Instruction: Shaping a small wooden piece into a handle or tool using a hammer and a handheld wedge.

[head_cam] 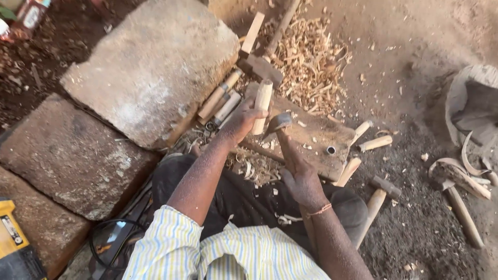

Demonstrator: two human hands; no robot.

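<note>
My left hand (243, 120) grips a pale round wooden peg (263, 101), held upright on a flat wooden work block (311, 136). My right hand (301, 176) holds the wooden handle of a small adze, whose dark metal blade (279, 122) sits right beside the peg's lower end. My striped sleeves and dark-trousered lap fill the lower middle of the view.
Large stone slabs (150, 67) lie at left. Wood shavings (311, 62) pile behind the block. Loose pegs (376, 142), a small metal ring (330, 150), a hammer (376, 202), another adze (459, 186), a sack (474, 103) at right, and a yellow power tool (13, 238) at bottom left.
</note>
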